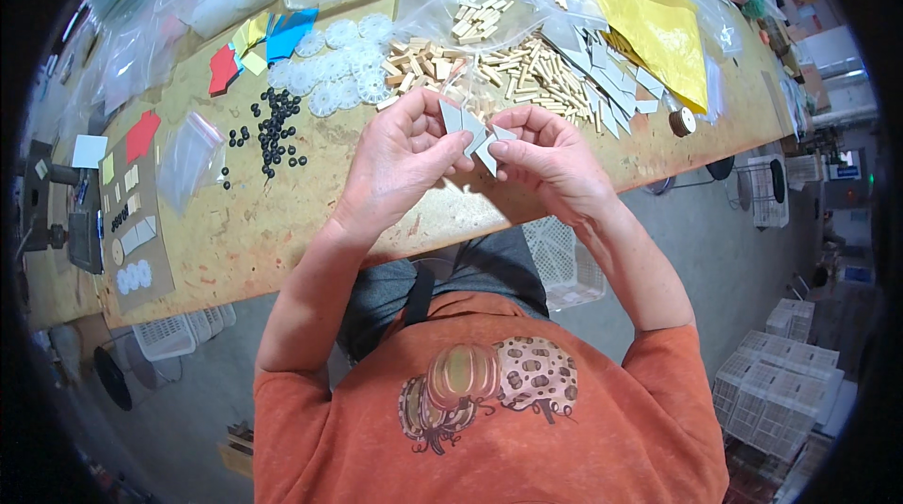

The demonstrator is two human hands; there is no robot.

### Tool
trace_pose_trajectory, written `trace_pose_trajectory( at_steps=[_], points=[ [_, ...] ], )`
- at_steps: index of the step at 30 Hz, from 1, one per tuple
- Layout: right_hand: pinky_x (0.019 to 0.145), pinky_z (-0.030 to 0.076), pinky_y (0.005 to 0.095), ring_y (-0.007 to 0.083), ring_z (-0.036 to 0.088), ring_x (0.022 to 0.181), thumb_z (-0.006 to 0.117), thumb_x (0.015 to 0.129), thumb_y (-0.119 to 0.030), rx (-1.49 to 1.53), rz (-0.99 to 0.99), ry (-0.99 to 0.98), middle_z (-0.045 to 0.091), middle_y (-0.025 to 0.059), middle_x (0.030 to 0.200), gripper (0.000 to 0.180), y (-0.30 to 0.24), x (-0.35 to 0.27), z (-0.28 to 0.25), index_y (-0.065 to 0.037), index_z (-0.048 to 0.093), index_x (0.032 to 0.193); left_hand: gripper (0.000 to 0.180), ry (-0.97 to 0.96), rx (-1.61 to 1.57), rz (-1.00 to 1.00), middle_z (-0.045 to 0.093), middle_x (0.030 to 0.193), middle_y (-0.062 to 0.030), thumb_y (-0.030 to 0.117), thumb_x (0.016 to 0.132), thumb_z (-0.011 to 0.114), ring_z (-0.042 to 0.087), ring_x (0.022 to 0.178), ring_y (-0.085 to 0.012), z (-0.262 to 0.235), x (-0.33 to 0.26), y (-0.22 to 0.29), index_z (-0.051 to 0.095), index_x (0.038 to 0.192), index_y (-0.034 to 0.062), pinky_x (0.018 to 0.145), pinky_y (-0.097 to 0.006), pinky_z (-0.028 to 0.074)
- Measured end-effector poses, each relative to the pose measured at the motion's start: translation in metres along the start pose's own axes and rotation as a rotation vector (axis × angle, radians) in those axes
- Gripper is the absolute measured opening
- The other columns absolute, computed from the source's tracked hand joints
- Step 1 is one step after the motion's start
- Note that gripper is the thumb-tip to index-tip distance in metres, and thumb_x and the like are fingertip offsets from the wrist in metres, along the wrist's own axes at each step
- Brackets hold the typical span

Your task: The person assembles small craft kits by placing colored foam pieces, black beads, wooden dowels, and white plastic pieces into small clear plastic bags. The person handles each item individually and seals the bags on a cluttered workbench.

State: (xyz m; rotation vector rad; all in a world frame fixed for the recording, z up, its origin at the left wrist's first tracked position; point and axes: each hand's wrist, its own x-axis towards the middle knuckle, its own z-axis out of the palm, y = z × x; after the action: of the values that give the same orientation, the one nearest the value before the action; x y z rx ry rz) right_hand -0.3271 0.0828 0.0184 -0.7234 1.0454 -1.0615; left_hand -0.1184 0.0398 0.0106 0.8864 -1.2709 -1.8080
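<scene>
Above the front edge of the table, both my hands are raised close together. Thin grey angular pieces (457, 120) with pointed ends are pinched between the thumb and fingers of my left hand (403, 154). My right hand (555, 158) pinches another grey angular piece (486, 158) beside them, near the left thumb. Whether the pieces touch or how many overlap, I cannot tell. Behind the hands lie a heap of short wooden dowels (536, 71), wooden blocks (414, 64) and a spread of similar grey pieces (602, 81).
Left of the hands are black rings (276, 133), clear toothed discs (340, 67), blue pieces (290, 34) and red pieces (223, 70). A clear zip bag (191, 165) lies near a brown sample board (141, 264). Yellow plastic (654, 20) and a spool (682, 121) are at right.
</scene>
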Motion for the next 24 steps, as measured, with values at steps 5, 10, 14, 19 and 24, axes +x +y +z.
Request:
trace_pose_trajectory(
  at_steps=[5, 10, 14, 19, 24],
  points=[
    [0.075, 0.055, 0.0232, 0.0093, 0.067, 0.083, 0.075, 0.09, -0.001, -0.082, -0.113, 0.017, 0.071, 0.0043, 0.096, 0.024, -0.014, -0.004, -0.006, -0.001, 0.066, 0.112, 0.02, -0.036, -0.028, -0.011, 0.068, 0.093, -0.0042, 0.005, 0.097, 0.067, 0.069, 0.076, -0.0074, -0.002, -0.001, 0.002, 0.055, 0.112, 0.0013, 0.058, -0.019, 0.052],
    [0.076, 0.055, 0.0232, 0.0089, 0.067, 0.084, 0.075, 0.09, -0.002, -0.206, -0.172, -0.001, 0.071, 0.0038, 0.097, 0.024, -0.011, -0.006, 0.01, 0.001, 0.066, 0.112, 0.019, -0.027, -0.035, 0.014, 0.068, 0.091, -0.0028, 0.007, 0.097, 0.068, 0.066, 0.076, -0.0052, 0.0, -0.001, -0.001, 0.056, 0.111, 0.0017, 0.057, -0.018, 0.05],
    [0.076, 0.055, 0.0237, 0.0088, 0.066, 0.084, 0.076, 0.09, -0.003, -0.25, -0.171, -0.015, 0.071, 0.0041, 0.096, 0.024, -0.006, -0.002, 0.01, 0.002, 0.067, 0.112, 0.017, -0.035, -0.024, -0.004, 0.068, 0.089, -0.0016, 0.008, 0.097, 0.069, 0.065, 0.075, -0.0037, -0.001, -0.002, 0.003, 0.058, 0.109, 0.0025, 0.057, -0.016, 0.047],
    [0.07, 0.053, 0.0223, 0.0081, 0.064, 0.077, 0.076, 0.09, -0.005, -0.224, -0.137, -0.054, 0.07, 0.0026, 0.092, 0.022, -0.007, -0.002, 0.006, 0.001, 0.068, 0.109, 0.014, -0.035, -0.03, -0.01, 0.07, 0.084, -0.0022, 0.013, 0.099, 0.067, 0.064, 0.07, -0.0039, -0.002, -0.001, 0.0, 0.061, 0.106, 0.0033, 0.056, -0.017, 0.047],
    [0.067, 0.05, 0.0216, 0.0073, 0.061, 0.073, 0.077, 0.09, -0.007, -0.207, -0.06, -0.07, 0.069, 0.0012, 0.089, 0.018, -0.007, 0.0, 0.001, -0.001, 0.069, 0.105, 0.014, -0.025, -0.011, -0.041, 0.071, 0.08, -0.0027, 0.018, 0.101, 0.066, 0.063, 0.064, -0.0042, -0.003, -0.002, 0.001, 0.064, 0.103, 0.0044, 0.056, -0.017, 0.048]
  ],
)
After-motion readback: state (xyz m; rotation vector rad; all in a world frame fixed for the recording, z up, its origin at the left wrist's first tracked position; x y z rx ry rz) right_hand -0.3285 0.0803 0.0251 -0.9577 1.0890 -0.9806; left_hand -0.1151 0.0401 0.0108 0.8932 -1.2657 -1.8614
